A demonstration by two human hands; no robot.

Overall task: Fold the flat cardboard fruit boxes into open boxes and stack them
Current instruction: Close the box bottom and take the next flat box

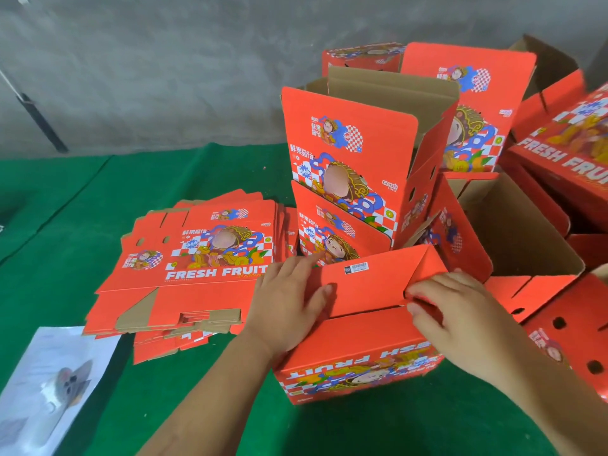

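At the near right of the green mat [98,192], the box [358,353] being folded lies bottom-up. The left hand [289,297] presses flat-fingered on its bottom flap [371,284]; the right hand [460,311] pinches the flap's corner. If the tab misses its slot, the bottom may spring open. The flat stack [194,268] waits left.

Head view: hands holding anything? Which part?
Both hands are on the box, at its bottom flaps. The left hand lies on the big flap's left end, thumb over its edge; the right hand pinches the flap's right end.
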